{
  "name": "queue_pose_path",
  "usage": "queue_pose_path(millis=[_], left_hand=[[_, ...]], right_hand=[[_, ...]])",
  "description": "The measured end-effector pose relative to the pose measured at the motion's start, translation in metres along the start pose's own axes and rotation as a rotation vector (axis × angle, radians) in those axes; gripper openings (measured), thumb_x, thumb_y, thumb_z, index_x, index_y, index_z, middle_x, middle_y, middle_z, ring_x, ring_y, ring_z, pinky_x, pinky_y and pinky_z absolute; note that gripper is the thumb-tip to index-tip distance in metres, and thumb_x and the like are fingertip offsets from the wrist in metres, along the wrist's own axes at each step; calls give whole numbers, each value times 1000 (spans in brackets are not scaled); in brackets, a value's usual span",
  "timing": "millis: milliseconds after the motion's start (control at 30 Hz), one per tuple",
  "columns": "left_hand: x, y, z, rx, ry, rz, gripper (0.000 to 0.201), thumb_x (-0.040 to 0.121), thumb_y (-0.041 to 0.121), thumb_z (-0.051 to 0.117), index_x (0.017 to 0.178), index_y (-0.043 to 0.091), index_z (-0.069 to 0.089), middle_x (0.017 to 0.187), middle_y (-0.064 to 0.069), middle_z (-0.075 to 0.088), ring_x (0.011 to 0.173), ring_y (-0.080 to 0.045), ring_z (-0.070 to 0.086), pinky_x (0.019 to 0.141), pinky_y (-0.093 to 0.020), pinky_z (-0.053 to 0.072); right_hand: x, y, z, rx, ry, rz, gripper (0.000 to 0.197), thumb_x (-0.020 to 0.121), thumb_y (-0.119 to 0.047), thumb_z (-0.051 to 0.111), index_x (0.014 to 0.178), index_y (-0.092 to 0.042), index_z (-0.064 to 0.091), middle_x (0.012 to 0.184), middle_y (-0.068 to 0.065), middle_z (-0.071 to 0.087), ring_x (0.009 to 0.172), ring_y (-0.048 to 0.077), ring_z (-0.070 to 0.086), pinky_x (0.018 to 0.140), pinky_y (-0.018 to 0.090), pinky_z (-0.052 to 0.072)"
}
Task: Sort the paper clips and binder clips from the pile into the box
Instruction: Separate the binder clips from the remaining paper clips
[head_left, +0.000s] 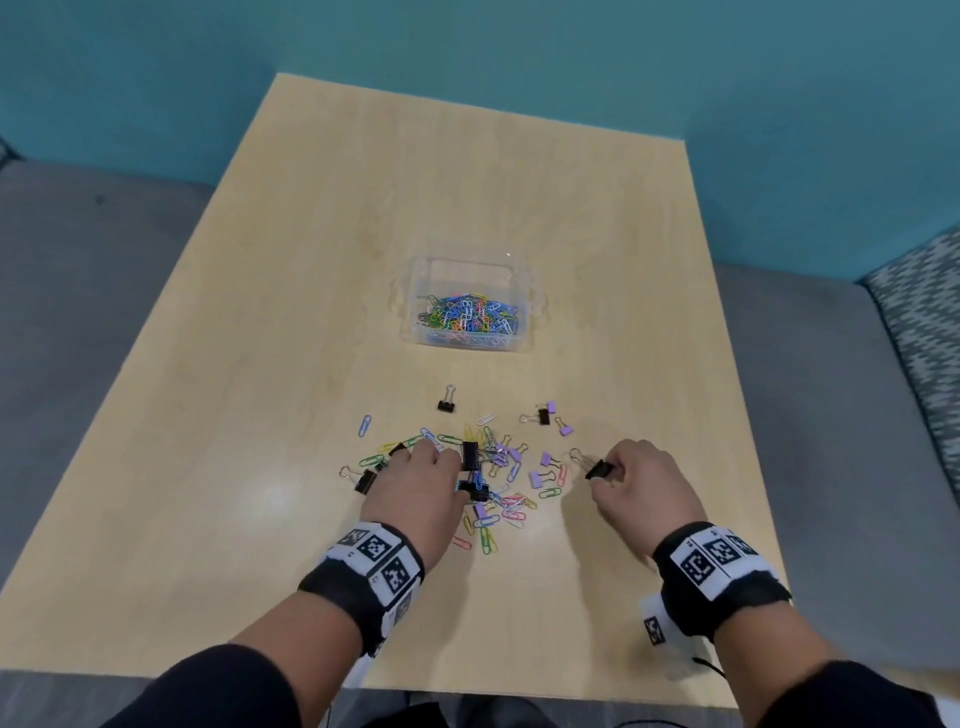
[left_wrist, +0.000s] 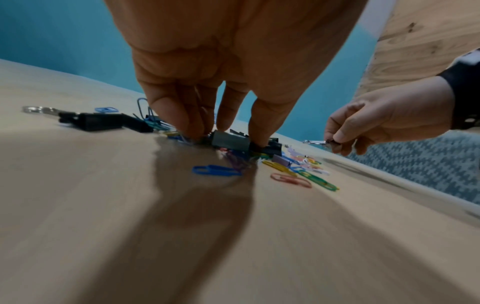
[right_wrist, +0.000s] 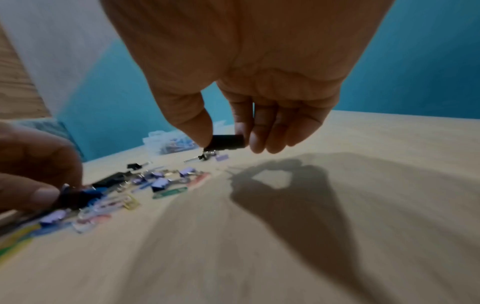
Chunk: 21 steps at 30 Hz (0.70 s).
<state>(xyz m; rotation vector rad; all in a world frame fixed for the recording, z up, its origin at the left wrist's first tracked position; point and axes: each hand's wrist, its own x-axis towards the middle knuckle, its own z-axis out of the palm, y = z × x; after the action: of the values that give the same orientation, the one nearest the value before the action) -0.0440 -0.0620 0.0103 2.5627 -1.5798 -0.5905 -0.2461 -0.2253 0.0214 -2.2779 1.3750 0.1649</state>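
Observation:
A clear plastic box (head_left: 523, 332) holding several coloured paper clips stands mid-table, beyond the pile (head_left: 493, 478) of paper clips and black and purple binder clips. My left hand (head_left: 457, 473) is down on the pile's left part; in the left wrist view its thumb and fingers (left_wrist: 179, 115) pinch a black binder clip (left_wrist: 228, 140) that lies on the table. My right hand (head_left: 610, 470), at the pile's right edge, pinches another black binder clip (right_wrist: 227, 142) between thumb and forefinger, lifted just off the table, its wire handles pointing left.
Loose black binder clips lie at the pile's far side (head_left: 445, 404) and left side (head_left: 363, 480); a black and purple pair (head_left: 544, 414) lies at the far right. The wooden table (head_left: 260, 364) stands between grey seats, with a teal wall behind.

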Motion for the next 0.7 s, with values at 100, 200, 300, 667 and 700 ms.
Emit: queue_pose_path(millis=[100,200,300,667,700], left_hand=[[1,2,2,32,-16,-16,28,92,34,46,115,17,47,112,-6,50,99,-26,49,80,-35,44],[-1,2,2,2,11,-12,22,84,24,55,104,15,52,100,-8,54,89,-28,50,71,-35,43],[-5,-1,0,-18,34,28,25,65,14,71,84,12,55,77,-7,56,69,-28,51,57,-33,41],[-45,-58,-16,-362,203,-171,19,73,18,69,87,20,56,80,2,53,76,-22,50,65,-32,38],[-51,-70,-17,-346,218,-202,19,73,17,70,85,20,55,78,3,53,75,-22,50,64,-32,39]], right_hand=[[-2,13,5,-47,0,9,12,80,-31,59,86,-21,55,88,-5,51,87,20,49,68,34,46],[-7,11,11,-126,69,-91,16,83,-28,61,96,-19,58,95,-1,52,90,22,46,74,36,46],[-12,-5,22,-288,97,-321,22,76,-16,65,98,-17,63,91,2,56,82,26,49,66,37,46],[-23,-19,35,-482,17,-601,54,67,-8,61,120,-15,57,123,6,59,116,33,52,93,45,46],[-22,-20,34,-488,-7,-573,58,67,-8,61,124,-15,54,127,6,57,120,34,50,96,47,44]])
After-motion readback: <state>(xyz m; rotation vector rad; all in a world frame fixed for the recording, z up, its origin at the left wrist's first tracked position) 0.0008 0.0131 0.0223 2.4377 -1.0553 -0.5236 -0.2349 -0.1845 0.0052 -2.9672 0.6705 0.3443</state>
